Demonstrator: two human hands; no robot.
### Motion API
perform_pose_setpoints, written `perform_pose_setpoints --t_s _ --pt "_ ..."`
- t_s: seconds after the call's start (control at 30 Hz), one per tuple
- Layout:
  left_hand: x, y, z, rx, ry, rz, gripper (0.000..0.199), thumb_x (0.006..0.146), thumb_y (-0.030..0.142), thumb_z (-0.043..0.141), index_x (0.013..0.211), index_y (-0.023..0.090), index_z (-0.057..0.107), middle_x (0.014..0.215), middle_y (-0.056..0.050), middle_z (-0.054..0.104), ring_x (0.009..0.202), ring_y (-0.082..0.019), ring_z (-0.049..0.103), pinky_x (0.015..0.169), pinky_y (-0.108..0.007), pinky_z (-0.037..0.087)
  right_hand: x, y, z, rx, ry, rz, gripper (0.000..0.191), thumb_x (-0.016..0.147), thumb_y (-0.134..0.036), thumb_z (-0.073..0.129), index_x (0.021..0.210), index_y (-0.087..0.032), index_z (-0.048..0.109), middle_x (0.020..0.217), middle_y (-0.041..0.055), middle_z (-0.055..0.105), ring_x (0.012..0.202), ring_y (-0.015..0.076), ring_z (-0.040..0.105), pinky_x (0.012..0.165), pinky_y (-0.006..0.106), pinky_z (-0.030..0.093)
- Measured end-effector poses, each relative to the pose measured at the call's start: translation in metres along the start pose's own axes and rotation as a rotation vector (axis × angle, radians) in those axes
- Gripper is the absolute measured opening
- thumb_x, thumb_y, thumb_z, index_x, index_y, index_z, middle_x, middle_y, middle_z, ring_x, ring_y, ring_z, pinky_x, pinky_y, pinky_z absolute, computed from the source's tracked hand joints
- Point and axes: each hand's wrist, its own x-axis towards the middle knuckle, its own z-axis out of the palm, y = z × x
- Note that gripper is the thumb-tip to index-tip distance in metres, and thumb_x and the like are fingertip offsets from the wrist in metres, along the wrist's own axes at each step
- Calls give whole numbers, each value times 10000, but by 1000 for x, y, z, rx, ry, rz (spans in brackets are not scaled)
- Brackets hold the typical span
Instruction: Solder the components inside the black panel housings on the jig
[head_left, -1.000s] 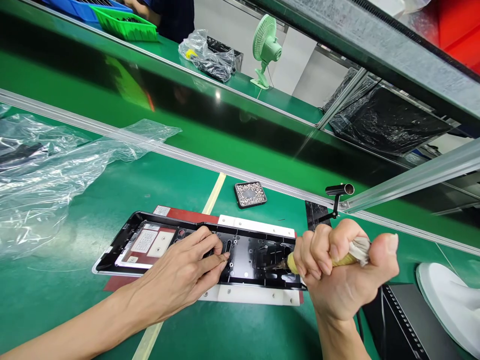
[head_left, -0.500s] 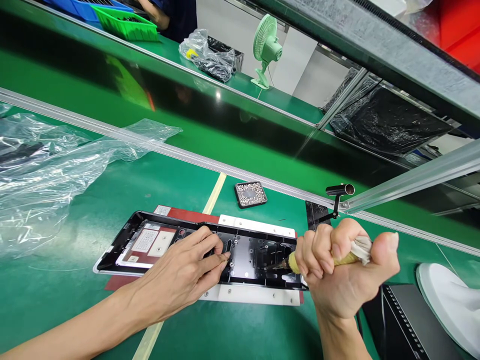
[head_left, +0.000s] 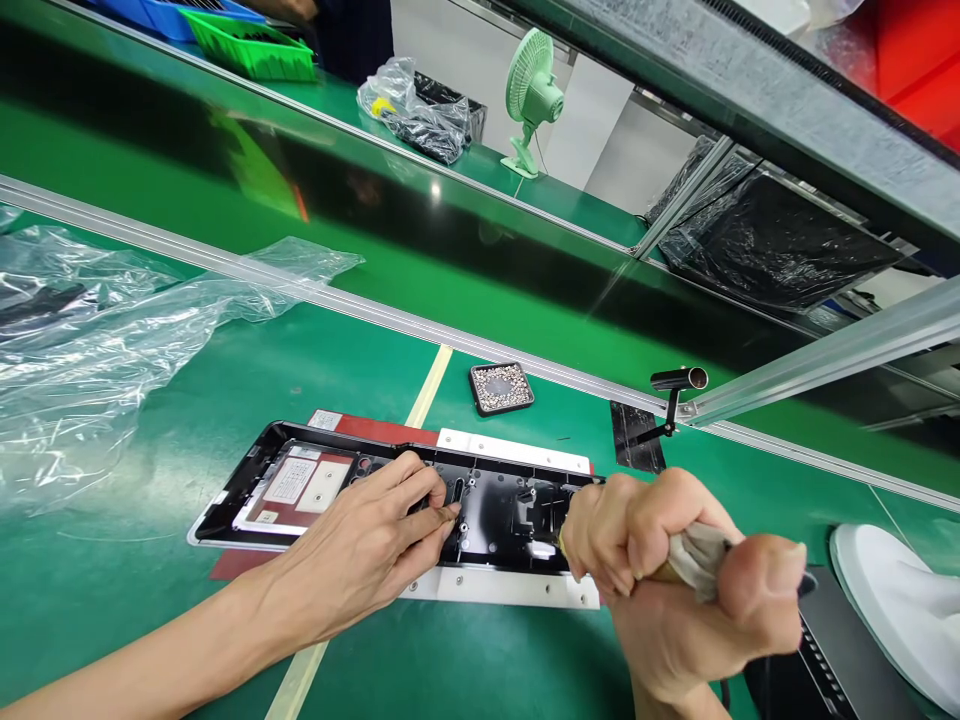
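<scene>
A long black plastic housing (head_left: 491,520) lies on a red and white base plate (head_left: 517,590). Bent over its middle, my left hand (head_left: 390,530) has its fingertips together beside a slot; whatever they pinch is too small to make out. My right hand (head_left: 667,580) is wrapped round a yellowish tool handle with whitish cloth (head_left: 697,560) at its end, above the housing's right part. The tool's tip is mostly hidden by the fingers. A small black tray of tiny metal screws (head_left: 501,388) sits behind the housing.
Clear plastic bags (head_left: 97,370) cover the left of the table. A metal rail (head_left: 360,300) runs behind the work area, with a black holder (head_left: 671,400) at the right. A white round object (head_left: 892,610) stands at the lower right. Across the line, a person (head_left: 352,40) is partly visible near a fan (head_left: 532,90).
My right hand has moved slightly down and tilted, with the tool still in it, and its tip is less visible. My left hand has stayed in place.
</scene>
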Motion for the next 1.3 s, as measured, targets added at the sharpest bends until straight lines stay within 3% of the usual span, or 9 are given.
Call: perform_pose_setpoints --t_s 0.2,0.63,0.9,1.13,1.3 --pt "1 1 -1 -8 7 15 186 1017 160 509 975 185 688 967 -59 569 876 -196 480 702 -350 385 -1 -15 -10 -39 16 -38 585 925 -684 375 605 -205 470 471 -41 416 398 100 409 424 270 420" --pt "2 2 -3 0 -2 25 169 1027 164 495 1021 169 664 960 -66 547 879 -197 461 698 -343 385 9 -8 -14 24 28 11 596 942 -673 340 595 -210 483 447 -43 378 373 105 361 369 253 364" --pt "-2 -1 -1 15 4 28 142 1021 167 513 1041 182 653 995 -65 546 898 -201 459 720 -348 399 23 -20 -33 35 60 -56 594 960 -625 337 583 -209 533 417 -43 434 317 116 405 308 273 417" --pt "2 2 -4 54 20 65 172 1027 164 498 1092 149 656 985 -65 552 875 -183 444 742 -340 428 28 -29 -40 -1 221 -184 609 977 -593 298 564 -208 525 397 -42 407 285 111 368 282 274 412" --pt "0 1 -3 44 7 45 181 1026 174 498 1078 158 671 979 -66 553 882 -190 452 716 -340 420 28 -32 -38 -4 264 -210 607 989 -573 278 572 -213 531 404 -42 387 287 115 376 296 263 406"
